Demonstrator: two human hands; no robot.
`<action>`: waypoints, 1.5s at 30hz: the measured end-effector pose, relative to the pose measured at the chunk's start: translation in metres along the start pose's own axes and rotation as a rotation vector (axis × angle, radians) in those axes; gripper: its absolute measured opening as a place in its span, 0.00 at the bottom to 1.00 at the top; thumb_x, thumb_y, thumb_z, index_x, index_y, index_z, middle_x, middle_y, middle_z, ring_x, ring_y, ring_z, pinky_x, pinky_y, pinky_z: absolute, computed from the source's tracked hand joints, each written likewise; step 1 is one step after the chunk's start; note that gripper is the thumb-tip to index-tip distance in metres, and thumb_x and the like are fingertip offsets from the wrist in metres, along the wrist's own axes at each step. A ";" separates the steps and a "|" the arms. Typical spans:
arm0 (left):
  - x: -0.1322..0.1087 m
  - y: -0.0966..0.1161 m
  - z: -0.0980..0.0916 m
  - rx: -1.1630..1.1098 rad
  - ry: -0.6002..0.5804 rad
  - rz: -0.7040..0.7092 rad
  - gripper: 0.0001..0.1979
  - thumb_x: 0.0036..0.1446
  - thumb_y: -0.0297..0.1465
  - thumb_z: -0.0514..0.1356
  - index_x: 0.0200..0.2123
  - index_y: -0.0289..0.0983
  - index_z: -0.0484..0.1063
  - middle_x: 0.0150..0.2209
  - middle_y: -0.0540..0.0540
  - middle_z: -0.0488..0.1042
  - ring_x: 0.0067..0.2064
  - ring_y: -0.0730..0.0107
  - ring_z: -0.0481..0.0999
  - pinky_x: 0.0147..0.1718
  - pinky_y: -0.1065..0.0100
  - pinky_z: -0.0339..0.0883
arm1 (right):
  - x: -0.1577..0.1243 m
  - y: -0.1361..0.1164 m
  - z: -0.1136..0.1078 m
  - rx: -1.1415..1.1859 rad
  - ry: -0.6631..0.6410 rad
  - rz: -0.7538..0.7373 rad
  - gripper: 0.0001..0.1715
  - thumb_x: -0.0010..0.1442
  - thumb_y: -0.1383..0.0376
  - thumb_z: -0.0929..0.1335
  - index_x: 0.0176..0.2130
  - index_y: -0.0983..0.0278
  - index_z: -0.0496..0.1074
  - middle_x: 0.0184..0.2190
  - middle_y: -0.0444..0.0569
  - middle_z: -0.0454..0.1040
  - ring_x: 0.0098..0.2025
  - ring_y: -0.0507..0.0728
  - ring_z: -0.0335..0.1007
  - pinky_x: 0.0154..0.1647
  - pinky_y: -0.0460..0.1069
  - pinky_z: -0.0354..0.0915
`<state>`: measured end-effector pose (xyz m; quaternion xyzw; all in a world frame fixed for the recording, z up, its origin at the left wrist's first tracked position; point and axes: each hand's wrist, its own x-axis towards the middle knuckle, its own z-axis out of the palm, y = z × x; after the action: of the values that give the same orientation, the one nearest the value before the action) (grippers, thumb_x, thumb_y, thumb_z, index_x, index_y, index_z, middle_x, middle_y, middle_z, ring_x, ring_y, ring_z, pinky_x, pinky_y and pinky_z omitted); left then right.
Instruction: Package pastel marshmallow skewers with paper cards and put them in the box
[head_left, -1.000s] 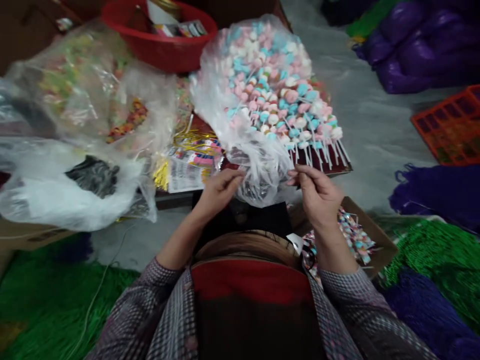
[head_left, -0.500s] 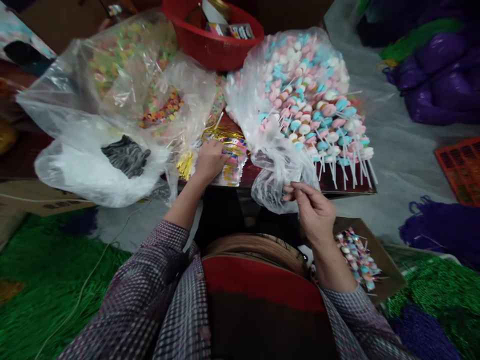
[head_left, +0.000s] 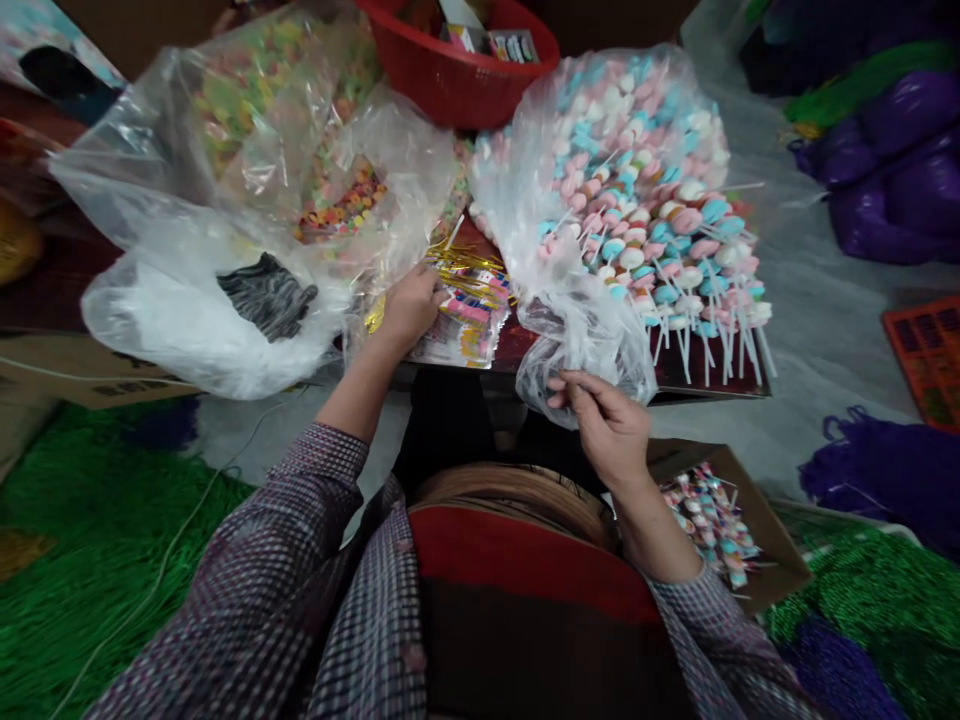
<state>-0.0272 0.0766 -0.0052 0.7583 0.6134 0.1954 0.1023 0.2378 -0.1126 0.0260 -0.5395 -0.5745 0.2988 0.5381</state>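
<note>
My left hand [head_left: 409,308] rests at the table's front edge, its fingers curled down beside gold twist ties [head_left: 469,262] and a stack of printed clear wrappers [head_left: 472,330]. Its fingertips are partly hidden, so what they pinch does not show. My right hand [head_left: 616,425] is closed loosely, thumb against the fingers, in front of the bunched mouth of a clear plastic bag [head_left: 555,300]; nothing shows in it. Beyond that hand, marshmallow lollipops [head_left: 675,260] in pink, blue and white lie piled, their white sticks over the table edge.
A large clear bag of colourful ring candies [head_left: 255,100] lies at the left, with a crumpled dark bag [head_left: 266,297] in front. A red basket [head_left: 465,85] stands at the back. Low on the right is a cardboard box [head_left: 780,560] holding wrapped lollipops [head_left: 716,525].
My left hand has slid slightly left off the wrappers, uncovering more of them. My right hand has moved a little left and down. The whole view has shifted a little.
</note>
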 end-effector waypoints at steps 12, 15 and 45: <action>0.004 0.007 0.001 0.018 -0.008 -0.022 0.06 0.65 0.27 0.55 0.37 0.36 0.72 0.47 0.35 0.77 0.52 0.50 0.75 0.53 0.57 0.65 | 0.001 -0.003 0.011 0.045 -0.080 0.014 0.11 0.67 0.63 0.69 0.46 0.54 0.82 0.38 0.45 0.86 0.31 0.52 0.81 0.40 0.53 0.79; -0.011 0.017 -0.004 -0.020 0.059 0.025 0.07 0.66 0.30 0.56 0.36 0.35 0.72 0.45 0.35 0.77 0.55 0.48 0.73 0.58 0.54 0.61 | 0.009 -0.002 0.017 0.166 -0.069 0.186 0.10 0.66 0.58 0.71 0.44 0.56 0.82 0.36 0.45 0.85 0.30 0.50 0.80 0.39 0.50 0.78; -0.064 0.092 -0.017 -0.984 -0.322 0.215 0.15 0.59 0.42 0.65 0.29 0.37 0.73 0.27 0.51 0.75 0.30 0.74 0.70 0.33 0.70 0.64 | 0.063 -0.008 0.013 0.340 -0.186 0.256 0.26 0.47 0.50 0.81 0.42 0.57 0.78 0.40 0.44 0.81 0.41 0.53 0.76 0.45 0.50 0.72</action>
<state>0.0364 -0.0081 0.0358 0.6998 0.3445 0.3504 0.5185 0.2335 -0.0522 0.0485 -0.4795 -0.4898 0.5057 0.5239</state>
